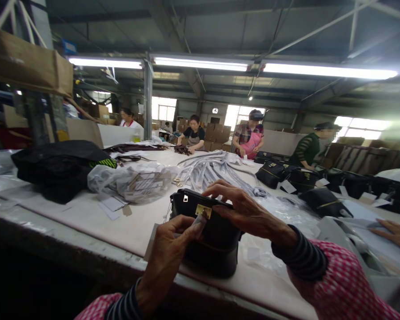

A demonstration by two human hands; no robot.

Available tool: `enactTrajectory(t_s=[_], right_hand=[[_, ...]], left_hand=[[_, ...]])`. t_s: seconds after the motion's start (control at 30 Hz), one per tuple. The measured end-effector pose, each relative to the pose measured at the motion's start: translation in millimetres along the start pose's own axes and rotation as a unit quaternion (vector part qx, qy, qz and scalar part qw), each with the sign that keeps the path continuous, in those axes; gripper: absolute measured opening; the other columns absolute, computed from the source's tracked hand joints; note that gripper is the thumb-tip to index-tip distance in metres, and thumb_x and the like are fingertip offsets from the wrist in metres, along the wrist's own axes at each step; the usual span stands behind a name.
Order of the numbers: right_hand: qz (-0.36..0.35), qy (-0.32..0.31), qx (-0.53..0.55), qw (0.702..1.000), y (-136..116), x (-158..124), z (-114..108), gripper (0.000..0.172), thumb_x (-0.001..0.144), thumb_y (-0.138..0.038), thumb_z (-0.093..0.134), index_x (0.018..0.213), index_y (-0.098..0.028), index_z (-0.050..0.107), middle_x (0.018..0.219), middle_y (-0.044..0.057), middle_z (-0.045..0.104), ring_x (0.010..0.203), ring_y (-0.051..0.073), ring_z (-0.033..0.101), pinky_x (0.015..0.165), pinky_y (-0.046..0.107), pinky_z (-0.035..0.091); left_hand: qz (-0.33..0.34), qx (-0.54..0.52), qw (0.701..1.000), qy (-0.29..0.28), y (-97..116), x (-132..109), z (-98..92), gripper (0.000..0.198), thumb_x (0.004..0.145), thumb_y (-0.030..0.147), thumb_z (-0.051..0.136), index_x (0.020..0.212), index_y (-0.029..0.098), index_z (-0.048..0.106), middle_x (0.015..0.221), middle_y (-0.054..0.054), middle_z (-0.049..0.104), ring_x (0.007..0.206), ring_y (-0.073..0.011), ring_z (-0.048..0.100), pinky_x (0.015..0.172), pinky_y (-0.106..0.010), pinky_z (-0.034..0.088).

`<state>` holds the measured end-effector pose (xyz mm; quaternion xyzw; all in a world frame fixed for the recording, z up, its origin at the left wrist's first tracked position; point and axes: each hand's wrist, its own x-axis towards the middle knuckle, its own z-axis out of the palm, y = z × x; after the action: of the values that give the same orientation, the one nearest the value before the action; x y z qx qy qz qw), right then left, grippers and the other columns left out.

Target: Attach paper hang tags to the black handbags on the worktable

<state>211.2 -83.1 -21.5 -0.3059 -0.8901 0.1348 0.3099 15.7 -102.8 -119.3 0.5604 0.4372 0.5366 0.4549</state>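
A black handbag [216, 253] stands upright on the table's near edge, between my two hands. On its upper front sits a gold clasp [203, 211], and a small gold-framed tab shows to the left of it. My left hand [170, 249] is closed, with its thumb pressed at the lower part of the clasp; the other fingertips are partly hidden. From the right, my right hand [243, 213] grips the bag's top edge, fingers over the top and thumb on the front near the clasp.
Bundled grey straps in plastic [213, 169] lie behind the bag. To the left are a plastic-wrapped bundle [133, 182] and a black cloth bag [60, 164]. Several black handbags [323, 202] fill the right side. Another person's hand [395, 233] rests at far right; several people work beyond.
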Motion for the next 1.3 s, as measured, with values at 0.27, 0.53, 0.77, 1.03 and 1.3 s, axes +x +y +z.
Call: enactTrajectory(t_s=[0.27, 0.53, 0.77, 1.03, 1.3], right_hand=[[0.011, 0.042, 0.021, 0.999, 1, -7, 12, 0.032, 0.087, -0.002, 0.056, 0.108, -0.023, 0.067, 0.105, 0.003, 0.062, 0.099, 0.018, 0.057, 0.088, 0.034, 0.045], [-0.037, 0.027, -0.046, 0.998, -1, -9, 15, 0.036, 0.082, 0.000, 0.059, 0.109, -0.023, 0.067, 0.108, 0.005, 0.060, 0.103, 0.020, 0.056, 0.093, 0.037, 0.045], [-0.037, 0.030, -0.058, 0.997, 1, -11, 20, 0.028, 0.085, -0.004, 0.062, 0.106, -0.023, 0.068, 0.110, 0.005, 0.059, 0.105, 0.019, 0.055, 0.093, 0.036, 0.045], [-0.042, 0.001, -0.087, 0.995, -8, -10, 18, 0.022, 0.089, -0.008, 0.061, 0.102, -0.024, 0.067, 0.112, 0.005, 0.058, 0.105, 0.020, 0.054, 0.093, 0.037, 0.045], [-0.086, 0.024, -0.223, 0.971, -9, -9, 28, 0.019, 0.091, -0.014, 0.063, 0.106, -0.025, 0.067, 0.122, 0.007, 0.058, 0.107, 0.024, 0.052, 0.089, 0.039, 0.044]], left_hand=[[-0.081, -0.181, 0.978, 0.064, 11, -11, 25.2, 0.044, 0.066, 0.049, 0.085, 0.088, 0.013, 0.071, 0.076, -0.006, 0.072, 0.057, -0.0098, 0.055, 0.047, -0.017, 0.033], [-0.086, -0.248, 0.963, 0.067, 23, -13, 32.5, 0.041, 0.063, 0.038, 0.085, 0.085, 0.010, 0.066, 0.073, -0.004, 0.069, 0.035, 0.0028, 0.024, 0.035, -0.015, 0.010], [-0.064, -0.249, 0.964, 0.070, 20, -13, 30.1, 0.038, 0.068, 0.040, 0.083, 0.084, 0.011, 0.065, 0.063, 0.003, 0.059, 0.034, 0.0022, 0.024, 0.034, -0.015, 0.009], [-0.074, -0.236, 0.968, 0.043, 25, -13, 19.1, 0.035, 0.067, 0.039, 0.081, 0.081, 0.012, 0.063, 0.066, 0.000, 0.063, 0.036, 0.0013, 0.025, 0.035, -0.016, 0.010], [-0.093, -0.229, 0.969, 0.003, 28, -8, 9.6, 0.029, 0.067, 0.035, 0.077, 0.079, 0.011, 0.065, 0.066, -0.002, 0.064, 0.036, 0.0012, 0.024, 0.037, -0.018, 0.007]])
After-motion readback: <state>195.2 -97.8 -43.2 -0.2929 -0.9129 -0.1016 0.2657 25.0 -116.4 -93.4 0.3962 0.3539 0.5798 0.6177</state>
